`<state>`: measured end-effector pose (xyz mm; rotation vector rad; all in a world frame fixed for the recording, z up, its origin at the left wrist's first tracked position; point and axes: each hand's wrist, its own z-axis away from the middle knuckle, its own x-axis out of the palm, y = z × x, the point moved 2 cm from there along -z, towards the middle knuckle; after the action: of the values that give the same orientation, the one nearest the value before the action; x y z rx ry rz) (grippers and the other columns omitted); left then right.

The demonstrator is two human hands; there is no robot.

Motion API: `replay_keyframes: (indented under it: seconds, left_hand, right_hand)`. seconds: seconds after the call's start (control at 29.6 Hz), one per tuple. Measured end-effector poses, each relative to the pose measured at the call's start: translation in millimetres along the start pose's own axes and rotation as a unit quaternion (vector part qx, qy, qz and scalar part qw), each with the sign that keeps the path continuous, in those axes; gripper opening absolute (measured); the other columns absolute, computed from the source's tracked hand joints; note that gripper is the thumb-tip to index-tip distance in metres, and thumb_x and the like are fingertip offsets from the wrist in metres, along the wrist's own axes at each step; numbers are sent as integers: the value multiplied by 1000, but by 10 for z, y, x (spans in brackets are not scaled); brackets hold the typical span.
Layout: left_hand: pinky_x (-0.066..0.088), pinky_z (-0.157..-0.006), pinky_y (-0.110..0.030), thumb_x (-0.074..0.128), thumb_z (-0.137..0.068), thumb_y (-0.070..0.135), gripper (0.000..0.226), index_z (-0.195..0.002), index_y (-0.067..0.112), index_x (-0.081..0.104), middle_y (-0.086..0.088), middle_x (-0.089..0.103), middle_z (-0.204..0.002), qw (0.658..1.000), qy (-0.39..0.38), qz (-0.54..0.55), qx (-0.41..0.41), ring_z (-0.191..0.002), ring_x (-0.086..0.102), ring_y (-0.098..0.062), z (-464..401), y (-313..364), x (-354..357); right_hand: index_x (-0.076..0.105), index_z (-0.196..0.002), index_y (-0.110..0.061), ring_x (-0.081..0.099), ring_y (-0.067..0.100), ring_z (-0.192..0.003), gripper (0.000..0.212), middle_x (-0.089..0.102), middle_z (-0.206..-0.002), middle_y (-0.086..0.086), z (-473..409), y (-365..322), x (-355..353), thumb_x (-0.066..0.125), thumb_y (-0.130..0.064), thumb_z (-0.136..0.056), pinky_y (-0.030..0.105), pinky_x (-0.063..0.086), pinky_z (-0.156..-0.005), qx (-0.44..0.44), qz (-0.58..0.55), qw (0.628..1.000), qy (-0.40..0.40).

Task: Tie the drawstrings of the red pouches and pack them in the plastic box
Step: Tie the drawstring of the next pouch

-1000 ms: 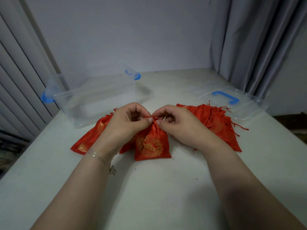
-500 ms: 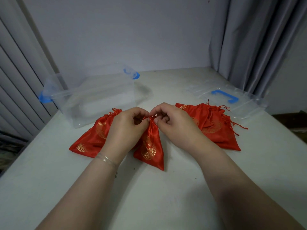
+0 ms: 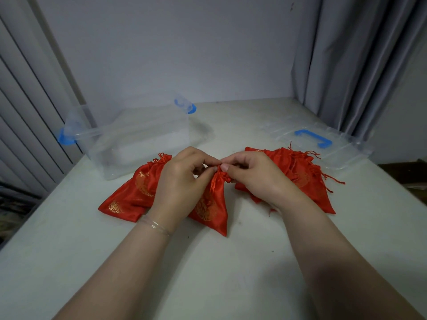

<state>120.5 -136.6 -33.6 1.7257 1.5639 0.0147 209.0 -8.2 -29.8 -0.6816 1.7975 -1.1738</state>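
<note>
Both hands meet at the gathered neck of the middle red pouch (image 3: 211, 204), which lies on the white table (image 3: 208, 273) in front of the clear plastic box (image 3: 138, 139). Left hand (image 3: 182, 181) and right hand (image 3: 251, 176) each pinch the drawstring at that neck, fingers curled, thumbs nearly touching. Pouch on the left (image 3: 129, 192) lies just in front of the box, pile of pouches (image 3: 300, 174) well right of it. Box lid (image 3: 323, 144) with blue handle right of the box, by the curtain (image 3: 358, 61)
</note>
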Motion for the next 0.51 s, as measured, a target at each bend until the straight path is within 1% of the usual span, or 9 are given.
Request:
replay_keyframes:
  seconds: [0.1,0.2,0.27,0.34,0.41,0.44,0.51]
  left_hand:
    - [49,-66,-26,73,-78,11,13,-87,20,75,5,63,-83,1000,-1,-8,16,-69,58,-11,9,-4,14]
    - [50,-67,-32,70,-79,18,12,-90,20,76,4,64,-81,999,-7,-30,31,-71,59,-13,11,-12,26]
    - [51,-69,-35,68,-81,23,14,-92,19,76,4,67,-81,998,-8,-48,31,-75,62,-15,-3,-30,34]
    - [51,-72,-34,67,-81,23,14,-90,18,77,4,70,-81,998,-5,-49,28,-77,64,-13,-8,-31,32]
    - [50,-73,-29,66,-81,20,11,-87,17,76,7,71,-81,999,-12,-28,14,-78,64,-7,1,-15,28]
    - [50,-73,-26,66,-82,17,9,-85,18,74,9,71,-80,1000,-17,-17,2,-77,64,-4,6,-14,23]
    - [48,-70,-24,67,-84,12,9,-83,19,72,11,70,-78,999,-22,-10,-24,-77,64,-4,5,-38,3]
  right_hand:
    - [73,-80,-23,57,10,-65,12,63,-67,-1,2,29,-34,67,-14,-86,28,45,-65,19,-25,999,-11]
    - [70,-77,-18,60,12,-62,18,63,-61,-2,7,18,-28,63,-4,-85,25,52,-64,25,-41,999,-8]
    - [66,-74,-16,62,15,-59,19,62,-56,-2,2,3,-11,59,-2,-84,27,55,-62,23,-30,999,11]
    - [61,-75,-12,64,17,-57,12,64,-56,3,13,-13,17,55,-4,-82,32,56,-61,21,-12,999,30]
    - [58,-76,-10,67,18,-58,7,67,-58,6,19,-8,33,52,-10,-80,38,58,-63,17,13,999,46]
    - [57,-76,-10,67,19,-59,7,67,-59,7,21,-7,30,52,-13,-79,41,59,-65,13,25,998,55]
    - [57,-73,-14,66,26,-62,10,66,-62,11,6,15,-3,51,-22,-74,47,57,-68,3,61,996,71]
